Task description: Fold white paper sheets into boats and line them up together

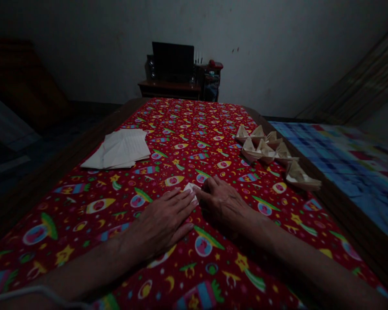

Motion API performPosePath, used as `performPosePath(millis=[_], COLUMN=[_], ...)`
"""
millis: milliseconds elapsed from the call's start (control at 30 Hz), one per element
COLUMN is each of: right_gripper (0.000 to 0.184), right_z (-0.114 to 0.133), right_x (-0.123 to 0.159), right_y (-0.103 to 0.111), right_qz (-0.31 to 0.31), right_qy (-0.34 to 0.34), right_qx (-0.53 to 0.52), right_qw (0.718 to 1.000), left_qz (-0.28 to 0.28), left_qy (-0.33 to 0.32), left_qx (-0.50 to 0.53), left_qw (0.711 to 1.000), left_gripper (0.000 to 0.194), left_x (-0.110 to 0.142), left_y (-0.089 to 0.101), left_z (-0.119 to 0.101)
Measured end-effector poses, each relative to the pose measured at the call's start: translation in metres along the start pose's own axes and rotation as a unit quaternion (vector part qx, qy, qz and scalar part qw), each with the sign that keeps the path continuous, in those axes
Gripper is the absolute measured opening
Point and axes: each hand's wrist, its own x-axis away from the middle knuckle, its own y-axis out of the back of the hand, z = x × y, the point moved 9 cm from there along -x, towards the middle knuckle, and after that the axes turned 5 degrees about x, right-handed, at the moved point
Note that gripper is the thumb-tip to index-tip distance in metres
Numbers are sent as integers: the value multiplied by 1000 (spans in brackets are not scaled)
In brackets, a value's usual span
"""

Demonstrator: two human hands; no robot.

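A small folded piece of white paper [190, 187] lies on the red patterned tablecloth, mostly covered by my hands. My left hand [163, 219] rests flat with its fingers stretched out, their tips over the paper's left side. Curled in from the other side, my right hand [221, 200] has its index finger and thumb area at the paper's right edge; its other fingers are bent under. Several folded paper boat-like shapes [261, 146] stand grouped to the right, one of them [300, 176] nearer to me. At the left lies a stack of paper sheets [121, 148].
The red cloth [181, 267] covers a long table with a dark wooden edge [336, 202]. Beyond its far end are a black monitor [173, 60] and a red telephone [215, 64]. A bed with a blue checked cover [330, 146] stands to the right.
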Motion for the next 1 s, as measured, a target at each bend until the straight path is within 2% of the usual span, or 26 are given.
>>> performPosePath(millis=[200,333,533,733,1000], right_gripper=[25,23,41,36,26], right_z=[1,2,-2,-3,-5], right_x=[2,3,-2,-12,-6], right_y=[14,12,2,1,1], right_qz=[6,28,20,42,13], right_qy=[31,47,3,-23,-14], right_qx=[-33,-50,18,10,-10], right_qw=[999,997,1000,999,1000], left_qz=[-17,-10,-22,-29,-24], left_qy=[-13,-6,52,64,56], left_qx=[-23,-43,-57,-30,-26], left_qw=[1000,999,997,997,998], left_gripper=[43,39,46,48,46], left_x=[0,-1,-2,-3,-5], left_y=[5,6,-1,-3,2], left_z=[-7,-9,10,19,17])
